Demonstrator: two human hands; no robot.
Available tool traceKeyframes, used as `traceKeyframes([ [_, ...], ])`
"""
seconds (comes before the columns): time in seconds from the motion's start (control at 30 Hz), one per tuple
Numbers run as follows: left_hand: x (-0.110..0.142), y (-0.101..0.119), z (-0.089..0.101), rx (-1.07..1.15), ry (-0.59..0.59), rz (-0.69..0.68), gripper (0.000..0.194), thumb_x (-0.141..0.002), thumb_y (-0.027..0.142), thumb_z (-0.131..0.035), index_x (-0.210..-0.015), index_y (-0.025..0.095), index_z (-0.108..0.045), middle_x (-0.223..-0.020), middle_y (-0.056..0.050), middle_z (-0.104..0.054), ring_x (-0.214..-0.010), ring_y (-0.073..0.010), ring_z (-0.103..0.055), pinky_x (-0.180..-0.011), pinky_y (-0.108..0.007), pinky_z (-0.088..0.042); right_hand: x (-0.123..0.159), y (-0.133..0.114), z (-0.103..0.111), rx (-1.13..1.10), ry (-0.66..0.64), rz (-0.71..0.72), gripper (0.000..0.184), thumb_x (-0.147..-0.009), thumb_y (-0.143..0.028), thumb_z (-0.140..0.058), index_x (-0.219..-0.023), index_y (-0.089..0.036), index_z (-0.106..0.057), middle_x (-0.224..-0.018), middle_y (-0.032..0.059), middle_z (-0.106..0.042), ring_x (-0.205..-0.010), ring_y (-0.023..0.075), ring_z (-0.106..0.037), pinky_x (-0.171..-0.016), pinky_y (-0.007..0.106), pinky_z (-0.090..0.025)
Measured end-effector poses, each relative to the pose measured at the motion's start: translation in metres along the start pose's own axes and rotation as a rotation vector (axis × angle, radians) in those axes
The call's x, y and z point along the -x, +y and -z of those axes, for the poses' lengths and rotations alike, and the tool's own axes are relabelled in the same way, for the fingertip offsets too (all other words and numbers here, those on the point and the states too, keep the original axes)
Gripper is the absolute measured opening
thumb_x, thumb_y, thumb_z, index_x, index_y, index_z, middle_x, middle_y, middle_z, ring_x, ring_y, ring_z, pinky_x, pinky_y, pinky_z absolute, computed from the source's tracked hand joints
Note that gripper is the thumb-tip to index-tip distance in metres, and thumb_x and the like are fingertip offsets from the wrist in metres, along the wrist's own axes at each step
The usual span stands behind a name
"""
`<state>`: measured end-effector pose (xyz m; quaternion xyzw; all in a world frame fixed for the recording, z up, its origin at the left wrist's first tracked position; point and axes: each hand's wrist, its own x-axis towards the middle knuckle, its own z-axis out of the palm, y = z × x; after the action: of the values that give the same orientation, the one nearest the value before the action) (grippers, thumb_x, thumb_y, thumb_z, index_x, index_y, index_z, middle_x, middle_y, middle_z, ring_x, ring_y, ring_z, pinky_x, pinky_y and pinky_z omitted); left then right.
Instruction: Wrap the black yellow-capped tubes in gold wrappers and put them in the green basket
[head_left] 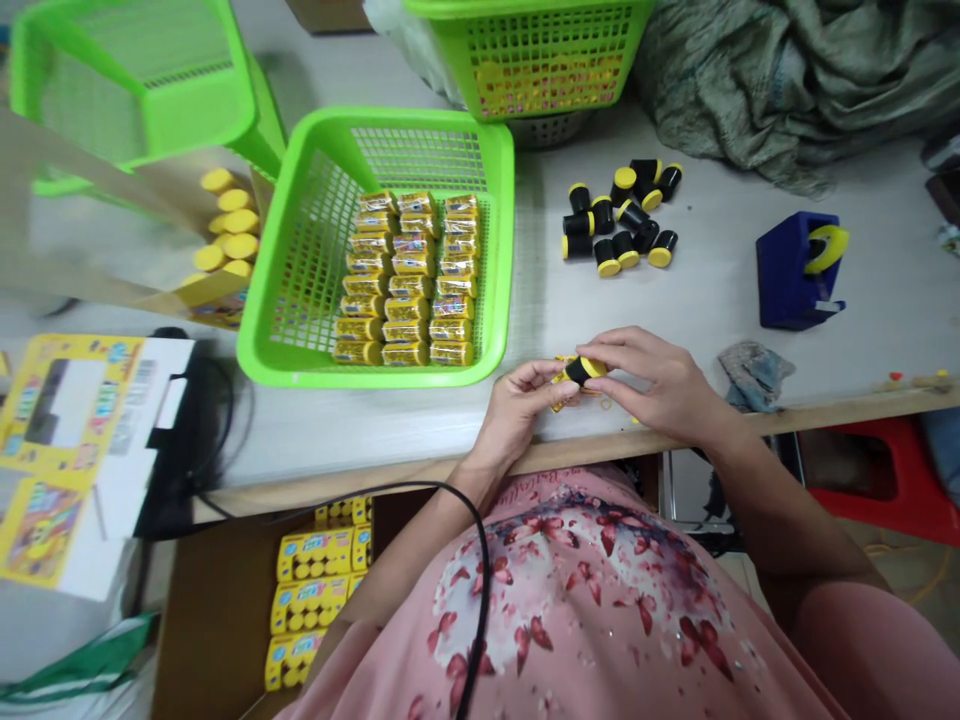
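Both my hands meet near the front edge of the white table (712,290). My left hand (517,405) and my right hand (660,385) pinch a small black cylinder with a yellow cap (583,370) between their fingertips. A bit of yellow wrapper shows under the fingers. Several more black and yellow cylinders (619,215) lie in a loose group further back on the table. Left of my hands a green basket (300,340) holds neat rows of wrapped yellow packs (409,280).
A blue tape dispenser (795,270) stands at the right, a crumpled cloth scrap (754,372) beside it. More green baskets (525,60) sit at the back. Yellow-capped items (225,225) and printed yellow cartons (71,400) lie left. Boxes of yellow packs (315,575) sit under the table.
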<state>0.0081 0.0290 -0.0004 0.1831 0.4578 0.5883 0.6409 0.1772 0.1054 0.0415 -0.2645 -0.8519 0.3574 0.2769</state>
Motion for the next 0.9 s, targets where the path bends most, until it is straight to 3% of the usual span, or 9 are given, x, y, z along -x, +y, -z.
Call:
traceKeyframes([
  [0.1, 0.001, 0.003, -0.001, 0.010, -0.028, 0.032, 0.029, -0.054, 0.032, -0.090, -0.075, 0.017, -0.075, -0.068, 0.000, -0.073, -0.058, -0.0131, -0.065, -0.069, -0.028, -0.051, 0.002, 0.004, -0.009, -0.080, 0.053, -0.061, 0.035, -0.086, -0.028, -0.069, -0.121, -0.026, -0.068, -0.109, 0.0067, -0.074, -0.094, 0.0206, -0.071, -0.088, 0.038, -0.060],
  [0.23, 0.000, 0.006, 0.000, 0.035, -0.042, 0.082, 0.032, -0.052, 0.036, -0.091, -0.072, 0.016, -0.075, -0.065, 0.000, -0.071, -0.057, -0.0133, -0.064, -0.065, -0.028, -0.052, 0.006, 0.008, -0.014, -0.165, 0.035, -0.048, 0.022, -0.088, -0.028, -0.066, -0.108, -0.028, -0.074, -0.111, 0.0053, -0.075, -0.108, 0.0231, -0.069, -0.100, 0.045, -0.055],
  [0.4, 0.002, 0.007, 0.003, 0.074, -0.177, 0.182, 0.034, -0.057, 0.041, -0.089, -0.074, 0.015, -0.075, -0.066, -0.003, -0.071, -0.054, -0.0142, -0.064, -0.059, -0.028, -0.053, 0.011, 0.011, -0.019, -0.520, -0.032, -0.228, 0.036, -0.088, -0.033, -0.066, -0.124, -0.029, -0.067, -0.126, 0.0038, -0.070, -0.114, 0.0200, -0.067, -0.100, 0.040, -0.056],
  [0.63, 0.006, 0.014, 0.005, 0.056, -0.191, 0.223, 0.035, -0.056, 0.041, -0.088, -0.076, 0.015, -0.075, -0.075, -0.006, -0.075, -0.060, -0.0183, -0.068, -0.064, -0.033, -0.057, 0.011, 0.011, -0.021, -0.749, -0.009, -0.339, 0.035, -0.078, -0.037, -0.078, -0.110, -0.025, -0.073, -0.117, 0.0050, -0.073, -0.110, 0.0206, -0.069, -0.098, 0.039, -0.057],
  [0.77, 0.005, 0.006, 0.005, -0.009, -0.100, 0.106, 0.035, -0.054, 0.035, -0.090, -0.079, 0.017, -0.075, -0.075, -0.003, -0.074, -0.062, -0.0166, -0.067, -0.067, -0.032, -0.055, 0.012, 0.010, -0.028, -0.627, 0.074, -0.354, 0.037, -0.076, -0.036, -0.079, -0.111, -0.025, -0.072, -0.113, 0.0043, -0.075, -0.106, 0.0212, -0.071, -0.099, 0.040, -0.056],
  [0.9, 0.006, -0.008, 0.002, -0.325, 0.139, -0.201, 0.031, -0.058, 0.029, -0.088, -0.085, 0.020, -0.076, -0.084, -0.003, -0.075, -0.080, -0.0179, -0.066, -0.081, -0.031, -0.052, 0.009, 0.013, -0.037, -0.179, 0.254, -0.383, 0.025, -0.080, -0.039, -0.073, -0.099, -0.023, -0.074, -0.092, 0.0040, -0.078, -0.086, 0.0218, -0.074, -0.086, 0.037, -0.059],
])
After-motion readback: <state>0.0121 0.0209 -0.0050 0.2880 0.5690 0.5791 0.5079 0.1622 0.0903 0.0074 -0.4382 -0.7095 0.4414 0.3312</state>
